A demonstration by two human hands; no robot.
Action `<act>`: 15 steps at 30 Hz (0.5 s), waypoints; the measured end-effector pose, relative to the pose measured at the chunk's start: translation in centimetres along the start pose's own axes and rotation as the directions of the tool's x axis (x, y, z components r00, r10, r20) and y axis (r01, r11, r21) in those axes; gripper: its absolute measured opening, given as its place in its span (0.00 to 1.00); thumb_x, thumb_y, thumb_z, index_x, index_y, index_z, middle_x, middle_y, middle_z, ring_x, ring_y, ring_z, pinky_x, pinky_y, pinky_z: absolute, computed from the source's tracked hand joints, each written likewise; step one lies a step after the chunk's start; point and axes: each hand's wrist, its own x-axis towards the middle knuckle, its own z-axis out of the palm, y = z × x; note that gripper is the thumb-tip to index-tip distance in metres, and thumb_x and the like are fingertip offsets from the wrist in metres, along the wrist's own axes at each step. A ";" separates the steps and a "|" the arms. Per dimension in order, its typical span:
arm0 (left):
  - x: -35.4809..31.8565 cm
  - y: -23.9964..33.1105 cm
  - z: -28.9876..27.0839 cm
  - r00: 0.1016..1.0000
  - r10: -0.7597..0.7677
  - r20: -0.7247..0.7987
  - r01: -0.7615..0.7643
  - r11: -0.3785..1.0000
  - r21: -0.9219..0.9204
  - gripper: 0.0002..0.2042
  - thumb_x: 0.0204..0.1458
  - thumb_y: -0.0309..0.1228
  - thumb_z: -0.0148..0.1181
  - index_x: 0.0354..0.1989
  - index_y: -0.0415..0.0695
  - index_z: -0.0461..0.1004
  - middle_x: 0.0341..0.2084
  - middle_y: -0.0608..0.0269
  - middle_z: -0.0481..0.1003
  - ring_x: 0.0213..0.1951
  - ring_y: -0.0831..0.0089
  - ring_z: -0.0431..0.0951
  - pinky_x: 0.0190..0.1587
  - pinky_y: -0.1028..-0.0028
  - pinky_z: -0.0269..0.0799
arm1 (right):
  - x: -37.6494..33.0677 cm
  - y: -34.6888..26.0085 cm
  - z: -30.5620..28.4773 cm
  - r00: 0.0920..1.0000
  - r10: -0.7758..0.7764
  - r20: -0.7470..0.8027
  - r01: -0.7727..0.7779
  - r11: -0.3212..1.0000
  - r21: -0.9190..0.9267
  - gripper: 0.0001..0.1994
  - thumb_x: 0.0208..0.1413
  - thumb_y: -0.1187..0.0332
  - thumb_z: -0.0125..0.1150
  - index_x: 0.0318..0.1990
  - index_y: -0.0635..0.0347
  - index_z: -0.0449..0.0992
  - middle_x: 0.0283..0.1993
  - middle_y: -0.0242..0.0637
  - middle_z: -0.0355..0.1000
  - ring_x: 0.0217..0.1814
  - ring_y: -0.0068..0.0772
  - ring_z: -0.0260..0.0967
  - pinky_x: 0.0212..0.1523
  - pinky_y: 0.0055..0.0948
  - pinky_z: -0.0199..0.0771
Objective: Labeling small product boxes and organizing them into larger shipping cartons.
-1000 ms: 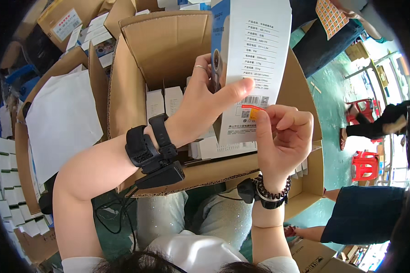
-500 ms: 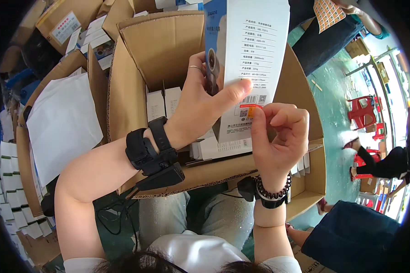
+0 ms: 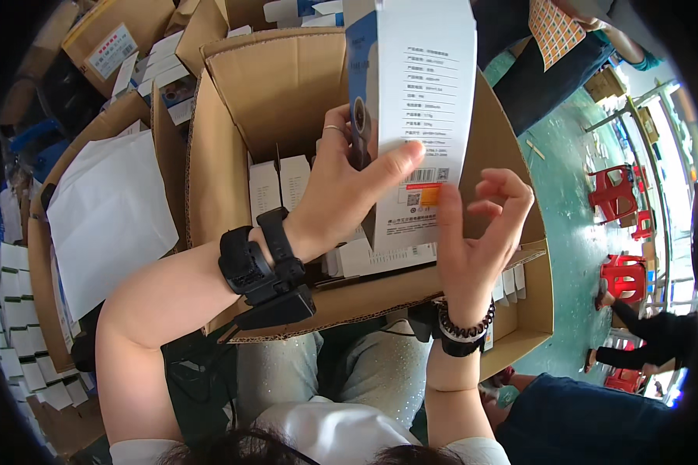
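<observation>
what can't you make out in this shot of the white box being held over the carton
Head view only:
- White product box: its top is cut off by the picture's upper edge.
- Left hand: its fingers wrap behind the box, hidden.
- Right hand: whether its fingertips touch the box is unclear.
- Open carton: contents mostly hidden by both hands and the box.
- Box print: too small to read.

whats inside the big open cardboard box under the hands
Inside the cardboard box, white cartons stand upright in a row, and more lie near its front edge. The left hand, the white product box it holds, and the right hand cover the rest.
</observation>
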 end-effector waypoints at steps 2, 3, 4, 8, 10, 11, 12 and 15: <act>-0.1 0.0 -0.1 0.999 -0.053 0.001 0.053 0.998 -0.043 0.35 0.46 0.41 0.64 0.51 0.34 0.47 0.44 0.53 0.63 0.46 0.75 0.66 0.50 0.75 0.64 | -0.1 1.2 0.4 0.998 0.034 -0.059 -0.022 0.981 0.193 0.20 0.51 0.68 0.60 0.50 0.64 0.63 0.46 0.44 0.65 0.49 0.34 0.65 0.49 0.29 0.65; -0.1 -0.1 -0.1 0.997 -0.074 0.020 0.075 0.995 -0.070 0.35 0.46 0.41 0.64 0.51 0.34 0.48 0.45 0.52 0.63 0.47 0.74 0.66 0.51 0.74 0.64 | 0.0 1.4 0.6 0.998 0.031 -0.057 -0.020 0.981 0.193 0.20 0.51 0.68 0.60 0.50 0.64 0.63 0.46 0.44 0.65 0.49 0.34 0.65 0.49 0.29 0.65; -0.2 -0.2 -0.2 0.995 -0.094 0.040 0.098 0.990 -0.097 0.35 0.47 0.42 0.64 0.51 0.35 0.48 0.45 0.51 0.63 0.48 0.73 0.66 0.52 0.74 0.64 | 0.0 1.6 0.9 0.996 0.049 0.079 -0.067 0.969 0.240 0.23 0.53 0.66 0.58 0.54 0.65 0.60 0.49 0.45 0.64 0.52 0.35 0.63 0.52 0.29 0.63; 0.2 0.2 -0.5 0.974 -0.200 0.109 0.214 0.967 -0.140 0.38 0.44 0.41 0.65 0.53 0.35 0.46 0.48 0.49 0.63 0.52 0.69 0.65 0.55 0.71 0.61 | 0.3 1.8 1.3 0.936 0.089 0.342 -0.219 0.905 0.365 0.27 0.59 0.62 0.50 0.62 0.66 0.52 0.57 0.47 0.60 0.58 0.37 0.59 0.58 0.30 0.58; 0.2 0.2 -0.4 0.963 -0.237 0.127 0.254 0.957 -0.139 0.40 0.43 0.40 0.66 0.55 0.35 0.44 0.48 0.48 0.62 0.53 0.67 0.64 0.57 0.70 0.60 | 0.2 1.7 1.5 0.931 0.113 0.346 -0.291 0.803 0.520 0.27 0.62 0.60 0.44 0.64 0.66 0.49 0.60 0.47 0.58 0.61 0.37 0.58 0.59 0.30 0.56; 0.3 0.0 -0.3 0.960 -0.224 0.166 0.237 0.969 -0.064 0.42 0.43 0.40 0.66 0.57 0.36 0.42 0.51 0.50 0.60 0.54 0.66 0.63 0.58 0.69 0.59 | 0.3 1.8 1.4 0.932 0.110 0.344 -0.288 0.803 0.522 0.27 0.62 0.60 0.44 0.64 0.66 0.49 0.60 0.47 0.58 0.61 0.37 0.58 0.59 0.30 0.56; 0.3 -0.1 -0.3 0.955 -0.213 0.205 0.216 0.976 0.010 0.44 0.42 0.39 0.67 0.60 0.38 0.40 0.53 0.52 0.58 0.56 0.66 0.62 0.59 0.67 0.58 | 0.4 1.9 1.2 0.932 0.110 0.346 -0.285 0.811 0.510 0.26 0.63 0.60 0.41 0.64 0.66 0.50 0.60 0.46 0.59 0.61 0.36 0.58 0.59 0.30 0.56; 0.5 0.1 -1.0 0.935 -0.221 0.279 0.208 0.975 0.076 0.49 0.40 0.37 0.68 0.62 0.40 0.35 0.55 0.51 0.57 0.58 0.63 0.60 0.61 0.66 0.55 | 0.4 1.9 1.0 0.930 0.108 0.352 -0.279 0.828 0.485 0.25 0.65 0.58 0.36 0.64 0.65 0.50 0.60 0.45 0.59 0.61 0.34 0.57 0.59 0.29 0.56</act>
